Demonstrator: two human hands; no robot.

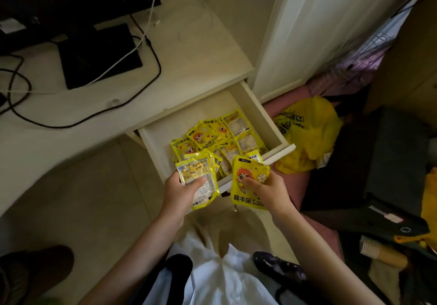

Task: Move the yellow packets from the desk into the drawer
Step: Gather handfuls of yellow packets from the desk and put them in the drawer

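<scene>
**Packets at the drawer's edge, both hands loaded**

Desk (194,51), at 11 o'clock, shows no yellow packets on the visible part; only a monitor base (99,54) and cables (151,73). So the carry from desk looks done, or nearly; the far left of the top is out of view, can't rule out stragglers.

Left hand (182,193), approx 7 o'clock from the drawer, has its grip closed on a fanned stack of packets (201,177), thumb on top, printed backs up. The stack overlaps the drawer front edge.

Drawer (267,113), pulled open at centre, already holds a loose pile of yellow packets (217,139), lying flat and overlapping, bunched toward the front and right.

Right hand (269,189), at 5 o'clock from the drawer, pinches a packet with a cartoon face (248,179), thumb pressed on its front; at least one more sits behind it. This bunch hangs over the front right corner, partly outside the drawer.

Step in hand, as I judge it: the drop-in. Next move calls for carrying both bunches fwd toward 12 o'clock so they clear the front panel, then loosening each grip over the bare back half.

On the floor at 3 o'clock lies a yellow plastic bag (307,134), not part of the job.
</scene>
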